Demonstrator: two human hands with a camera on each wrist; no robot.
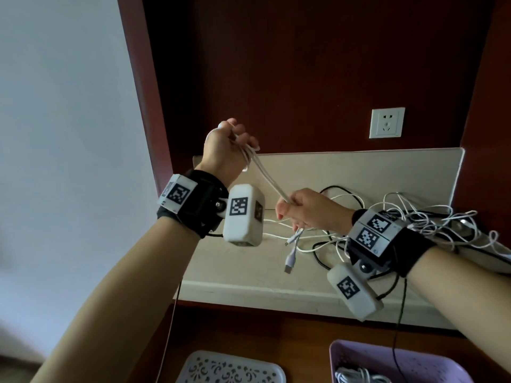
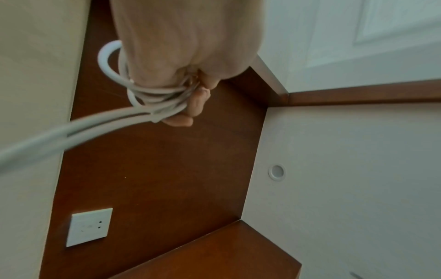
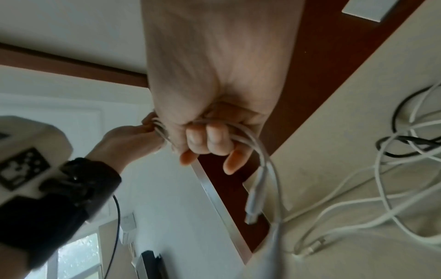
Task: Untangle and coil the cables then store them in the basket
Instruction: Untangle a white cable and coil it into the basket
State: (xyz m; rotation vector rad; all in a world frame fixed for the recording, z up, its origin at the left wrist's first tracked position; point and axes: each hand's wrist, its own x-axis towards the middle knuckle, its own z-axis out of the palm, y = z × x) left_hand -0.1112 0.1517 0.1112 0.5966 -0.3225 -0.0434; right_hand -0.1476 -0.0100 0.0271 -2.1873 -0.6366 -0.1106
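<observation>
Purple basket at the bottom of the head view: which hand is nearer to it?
Right. The right hand grips the white cable low over the counter, above the purple basket; the left hand holds the cable's other end raised, up and leftward.

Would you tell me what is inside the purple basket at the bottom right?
In the purple basket, a bundle of white cable lies at its lower left. The frame edge cuts off the rest, so anything more there cannot be seen.

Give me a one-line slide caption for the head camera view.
Left hand and right hand stretch a folded white cable above the counter's tangled cables.
</observation>
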